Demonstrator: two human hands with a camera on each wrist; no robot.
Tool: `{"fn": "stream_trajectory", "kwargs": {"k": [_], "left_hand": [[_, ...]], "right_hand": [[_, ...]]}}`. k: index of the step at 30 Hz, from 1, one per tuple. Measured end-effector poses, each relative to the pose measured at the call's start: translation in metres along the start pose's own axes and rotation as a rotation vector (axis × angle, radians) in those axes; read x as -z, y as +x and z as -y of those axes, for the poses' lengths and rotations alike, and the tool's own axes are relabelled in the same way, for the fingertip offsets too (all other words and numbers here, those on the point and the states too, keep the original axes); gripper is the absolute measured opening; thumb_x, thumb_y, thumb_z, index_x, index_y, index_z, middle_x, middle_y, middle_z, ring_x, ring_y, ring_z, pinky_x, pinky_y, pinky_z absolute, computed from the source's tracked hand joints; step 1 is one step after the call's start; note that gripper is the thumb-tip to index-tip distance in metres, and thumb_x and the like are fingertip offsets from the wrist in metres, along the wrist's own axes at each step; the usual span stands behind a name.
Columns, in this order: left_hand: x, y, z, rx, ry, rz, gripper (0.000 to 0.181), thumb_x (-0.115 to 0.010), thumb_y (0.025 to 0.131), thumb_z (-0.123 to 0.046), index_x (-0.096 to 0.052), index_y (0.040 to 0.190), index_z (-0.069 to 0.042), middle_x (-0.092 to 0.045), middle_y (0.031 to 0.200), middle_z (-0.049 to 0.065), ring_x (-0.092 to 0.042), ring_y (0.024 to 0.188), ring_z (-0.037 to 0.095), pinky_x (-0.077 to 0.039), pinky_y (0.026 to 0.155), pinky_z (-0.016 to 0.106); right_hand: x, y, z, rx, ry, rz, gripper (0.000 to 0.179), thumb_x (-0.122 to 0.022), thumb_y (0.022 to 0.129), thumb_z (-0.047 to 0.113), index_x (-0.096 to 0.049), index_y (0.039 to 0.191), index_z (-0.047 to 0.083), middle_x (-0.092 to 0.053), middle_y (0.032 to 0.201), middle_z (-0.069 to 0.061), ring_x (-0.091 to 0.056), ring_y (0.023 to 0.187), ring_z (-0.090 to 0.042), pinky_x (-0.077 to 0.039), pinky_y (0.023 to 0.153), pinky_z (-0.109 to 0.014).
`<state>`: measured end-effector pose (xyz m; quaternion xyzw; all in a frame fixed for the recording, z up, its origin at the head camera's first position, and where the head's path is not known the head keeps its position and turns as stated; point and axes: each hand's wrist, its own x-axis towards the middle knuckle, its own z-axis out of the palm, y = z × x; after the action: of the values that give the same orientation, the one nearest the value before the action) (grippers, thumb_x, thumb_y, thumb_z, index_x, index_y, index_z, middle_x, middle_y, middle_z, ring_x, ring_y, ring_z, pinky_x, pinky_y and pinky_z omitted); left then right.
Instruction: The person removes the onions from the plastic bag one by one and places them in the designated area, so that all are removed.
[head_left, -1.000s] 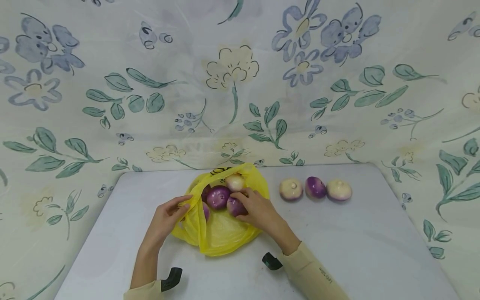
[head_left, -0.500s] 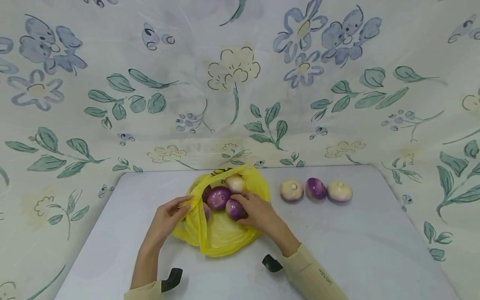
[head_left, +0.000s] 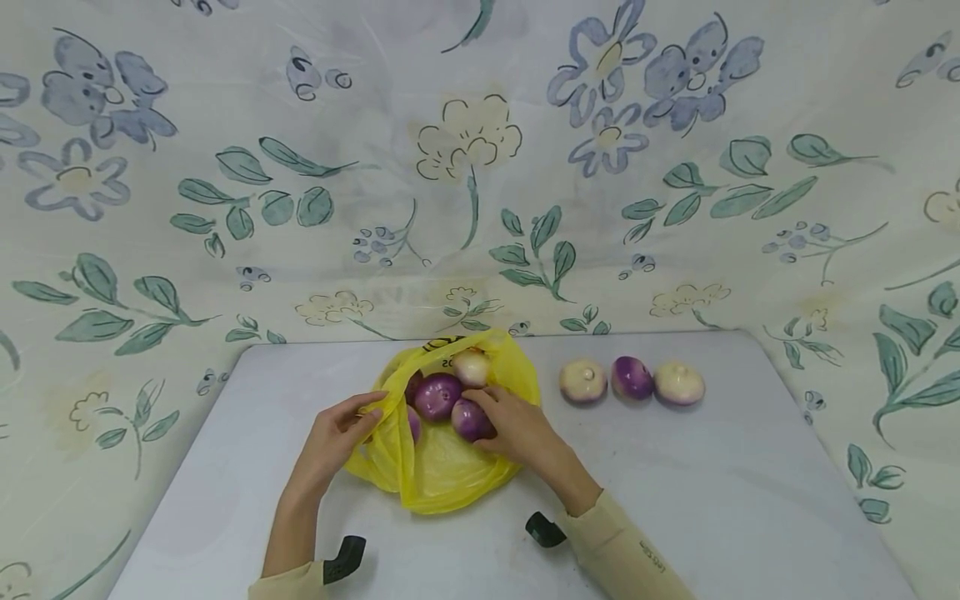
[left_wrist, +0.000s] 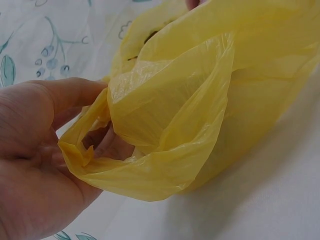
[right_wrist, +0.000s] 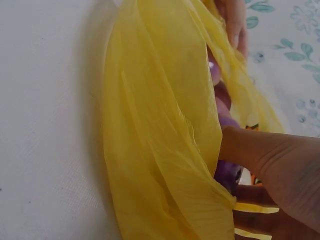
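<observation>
Looked like a screened-off tabletop set-up, home vs. studio unclear. Floral sheet (head_left: 480, 200), blue/green print, hung behind the white table (head_left: 690, 492) & ran down both sides, filling the bkgd. Black gadgets (head_left: 344, 561) at both cuffs (head_left: 289, 581) hinted at rec. kit. Round purple/white veg (head_left: 438, 397) in & beside a yellow plastic bag (head_left: 450, 481) gave a household feel.
</observation>
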<state>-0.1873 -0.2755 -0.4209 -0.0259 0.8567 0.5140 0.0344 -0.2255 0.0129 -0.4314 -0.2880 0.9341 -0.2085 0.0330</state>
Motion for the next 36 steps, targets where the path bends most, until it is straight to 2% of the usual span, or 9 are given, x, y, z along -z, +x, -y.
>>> {"fn": "stream_trajectory", "kwargs": {"k": [13,28,36], "left_hand": [[-0.001,0.001,-0.001,0.003,-0.002,0.002,0.039,-0.059,0.099,-0.031,-0.060,0.134,-0.014,-0.055,0.139,0.012,-0.059,0.098,0.015,-0.053,0.080,0.016],[-0.001,0.000,-0.001,0.024,0.003,-0.005,0.039,-0.059,0.098,-0.032,-0.060,0.134,-0.015,-0.056,0.137,0.011,-0.058,0.098,0.017,-0.052,0.081,0.015],[-0.002,0.001,0.001,0.029,-0.004,-0.003,0.041,-0.060,0.097,-0.035,-0.060,0.133,-0.016,-0.056,0.137,0.010,-0.058,0.097,0.016,-0.052,0.081,0.015]], "right_hand": [[0.002,-0.004,0.000,-0.011,-0.002,0.006,0.068,-0.079,0.082,0.034,-0.048,0.142,0.024,-0.056,0.135,-0.009,-0.060,0.116,-0.025,-0.050,0.100,-0.043],[0.009,-0.014,0.002,0.004,-0.002,-0.044,0.069,-0.080,0.081,0.035,-0.047,0.142,0.026,-0.057,0.135,-0.010,-0.060,0.115,-0.026,-0.050,0.099,-0.045],[0.017,-0.024,0.002,0.041,0.015,-0.093,0.071,-0.079,0.081,0.038,-0.046,0.143,0.027,-0.056,0.138,-0.008,-0.060,0.117,-0.025,-0.050,0.098,-0.045]]}}
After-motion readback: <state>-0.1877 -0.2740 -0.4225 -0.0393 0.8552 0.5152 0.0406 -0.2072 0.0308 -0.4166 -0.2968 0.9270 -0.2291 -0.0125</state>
